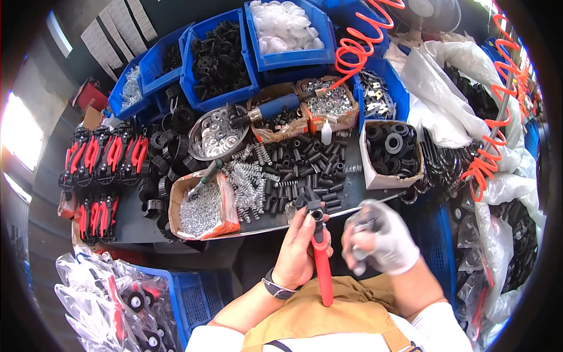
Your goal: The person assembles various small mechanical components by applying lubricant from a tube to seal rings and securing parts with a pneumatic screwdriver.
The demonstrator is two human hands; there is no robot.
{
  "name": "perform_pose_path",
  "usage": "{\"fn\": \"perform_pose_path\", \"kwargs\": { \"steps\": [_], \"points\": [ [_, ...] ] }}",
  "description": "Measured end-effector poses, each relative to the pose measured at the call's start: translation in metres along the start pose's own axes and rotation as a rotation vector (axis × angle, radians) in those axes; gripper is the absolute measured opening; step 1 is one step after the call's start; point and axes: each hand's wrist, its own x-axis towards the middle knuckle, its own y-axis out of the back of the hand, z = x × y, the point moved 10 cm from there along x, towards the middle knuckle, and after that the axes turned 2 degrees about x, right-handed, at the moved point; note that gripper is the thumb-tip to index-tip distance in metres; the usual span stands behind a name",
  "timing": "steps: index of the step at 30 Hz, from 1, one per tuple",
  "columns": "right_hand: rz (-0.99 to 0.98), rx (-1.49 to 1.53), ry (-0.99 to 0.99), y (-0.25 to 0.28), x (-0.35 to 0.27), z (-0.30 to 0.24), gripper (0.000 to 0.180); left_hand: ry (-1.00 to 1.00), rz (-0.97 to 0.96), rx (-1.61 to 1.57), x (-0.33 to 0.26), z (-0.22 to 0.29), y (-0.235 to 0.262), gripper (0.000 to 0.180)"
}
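In front of my lap, my left hand [299, 249] is closed round a red-handled black tool part [323, 273]. Its black head, with a round socket, points up toward the table edge, and the red handle hangs down. A dark band circles that wrist. To the right of it, apart from the tool, is my right hand [378, 237] in a white glove with bare fingertips. Its fingers are curled on something greyish, too blurred to name. Just beyond both hands lie many short black tubes [311, 170] and a heap of metal springs [245, 182].
A carton of small silvery pins [205, 208] stands at the table's front edge. Behind are a bowl of washers [220, 134], a blue power driver [274, 108] on a red coiled hose [358, 47], and blue bins [293, 57]. Red-and-black assemblies [102, 155] stand left; a blue crate [199, 296] sits below.
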Motion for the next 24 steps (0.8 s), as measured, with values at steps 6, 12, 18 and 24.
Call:
{"fn": "perform_pose_path", "kwargs": {
  "steps": [6, 12, 18, 24],
  "points": [
    [0.028, 0.081, -0.136, -0.016, 0.003, 0.042, 0.022, -0.281, 0.130, 0.443, -0.018, 0.011, 0.012, 0.043],
    [0.016, 0.043, -0.193, -0.013, -0.007, 0.045, 0.023, -0.940, 0.166, 1.405, -0.057, 0.062, -0.029, 0.048],
    [0.237, -0.206, 0.009, 0.016, -0.011, 0.039, 0.034, -0.919, 0.098, 1.667, -0.064, 0.041, -0.037, 0.090],
    [0.018, -1.084, 0.654, -0.027, -0.026, -0.053, 0.040, 0.316, -0.277, 0.293, -0.034, -0.034, 0.009, 0.086]
  ]
}}
